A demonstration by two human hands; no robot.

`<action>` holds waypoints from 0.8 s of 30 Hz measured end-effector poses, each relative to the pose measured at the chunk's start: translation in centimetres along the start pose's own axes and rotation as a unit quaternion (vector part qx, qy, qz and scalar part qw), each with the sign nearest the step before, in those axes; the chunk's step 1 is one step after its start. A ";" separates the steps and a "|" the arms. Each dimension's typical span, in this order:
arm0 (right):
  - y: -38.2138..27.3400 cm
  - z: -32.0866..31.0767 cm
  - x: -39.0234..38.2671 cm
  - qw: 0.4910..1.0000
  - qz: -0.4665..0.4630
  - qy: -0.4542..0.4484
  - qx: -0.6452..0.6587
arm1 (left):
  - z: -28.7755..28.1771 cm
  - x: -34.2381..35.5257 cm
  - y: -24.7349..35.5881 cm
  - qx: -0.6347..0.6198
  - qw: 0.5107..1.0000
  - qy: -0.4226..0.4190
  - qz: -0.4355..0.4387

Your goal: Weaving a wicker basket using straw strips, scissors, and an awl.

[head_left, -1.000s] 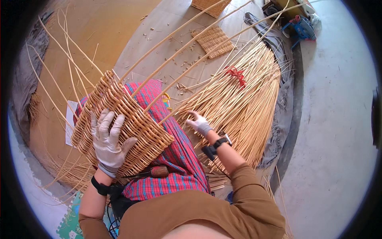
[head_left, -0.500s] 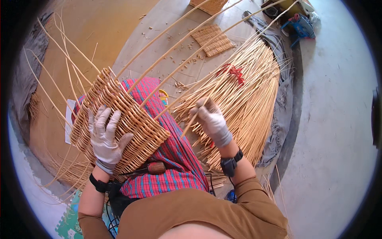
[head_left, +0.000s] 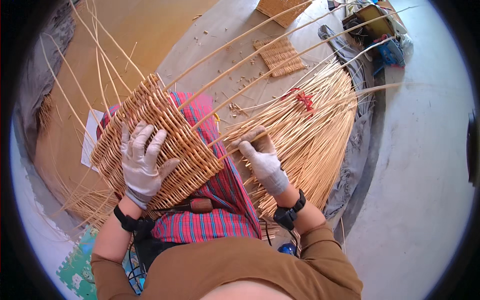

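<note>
A woven wicker panel (head_left: pixel 187 165) lies tilted across my lap, with long bare rods sticking out past its far and left edges. Gloved in white, my left hand (head_left: pixel 142 157) rests flat on the weave with its fingers spread. My right hand (head_left: pixel 257 150), gloved too, pinches a willow rod (head_left: pixel 325 107) close to the panel's right corner. That rod's near end meets the corner; whether it is pushed into the weave I cannot tell. The rod's long far end runs off to the right, over the bundle, and is smeared by motion.
A large bundle of willow rods (head_left: pixel 320 155) with a red tie (head_left: pixel 302 100) lies to the right on grey cloth (head_left: pixel 367 120). A wooden-handled tool (head_left: pixel 200 205) lies on the red checked cloth (head_left: pixel 205 225) over my lap. Farther off are a small woven piece (head_left: pixel 280 56) and a wicker box (head_left: pixel 285 11).
My right hand has turned its rod from steep to nearly level and brought its near end to the panel's corner. The panel and my left hand appear slightly farther right.
</note>
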State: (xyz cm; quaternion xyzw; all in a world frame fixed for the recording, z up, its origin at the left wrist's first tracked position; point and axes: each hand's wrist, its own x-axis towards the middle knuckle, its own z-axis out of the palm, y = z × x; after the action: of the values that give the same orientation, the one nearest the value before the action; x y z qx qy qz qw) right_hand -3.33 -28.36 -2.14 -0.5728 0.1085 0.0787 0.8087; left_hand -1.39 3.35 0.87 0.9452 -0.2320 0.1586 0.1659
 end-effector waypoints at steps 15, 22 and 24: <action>-10.6 0.1 6.4 0.486 -0.123 -0.425 -0.754 | 0.8 0.0 -0.2 -0.023 1.000 -0.002 -0.001; -6.4 2.9 5.4 0.585 -0.133 -0.457 -0.656 | 0.9 0.1 -0.3 -0.016 1.000 0.007 0.004; -6.2 3.0 5.3 0.580 -0.143 -0.458 -0.659 | 0.8 0.0 -0.3 -0.006 1.000 0.010 0.001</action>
State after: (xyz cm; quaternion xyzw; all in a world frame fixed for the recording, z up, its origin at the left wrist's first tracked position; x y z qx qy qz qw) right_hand 3.55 -27.58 3.07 -0.8443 -0.4412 0.2632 0.1522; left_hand -1.09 3.25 0.05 0.9424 -0.2323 0.1666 0.1737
